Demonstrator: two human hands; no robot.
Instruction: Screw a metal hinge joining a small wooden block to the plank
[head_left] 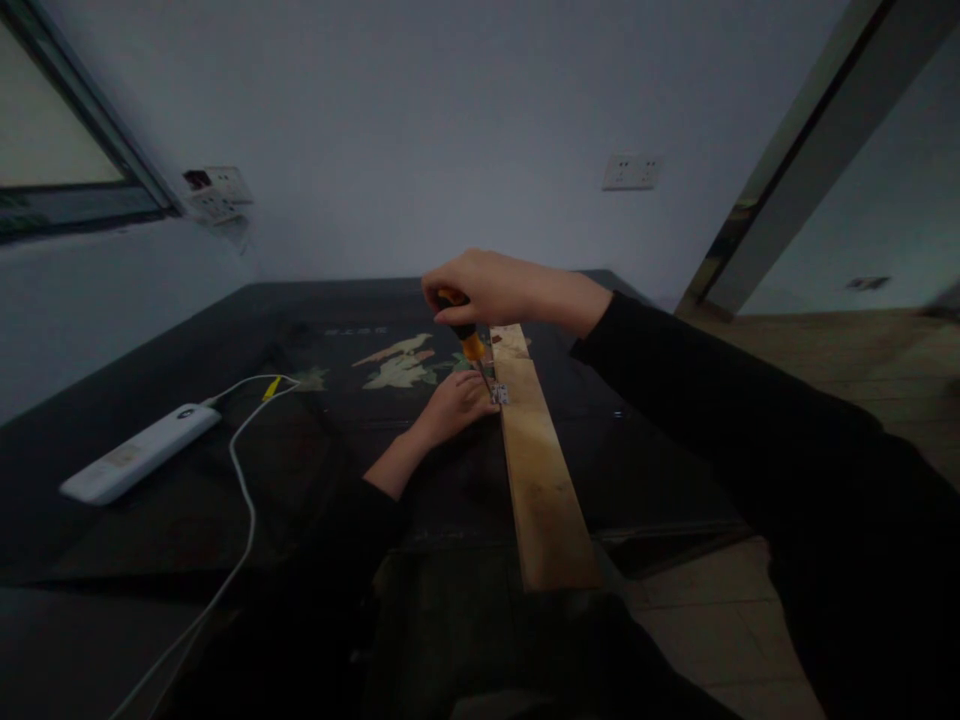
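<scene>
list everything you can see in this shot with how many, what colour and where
screwdriver: 1, black and yellow, tip down at the hinge
hinge: 1, silver, on the board's left edge
wooden board: at least 1, light brown, on the table, near end past its edge
table: 1, black with painted pattern, against the wall
long device: 1, white, table's left side
cable: 1, white, from the device over the table's near edge
tag: 1, yellow, on the cable
wall sockets: several, pale, on the walls
window: 1, dark frame, upper left
floor: 1, brown, right
sleeves: 2, black, on both arms
left grip: 1, bare, beside the hinge
right grip: 1, bare, around the screwdriver handle
</scene>
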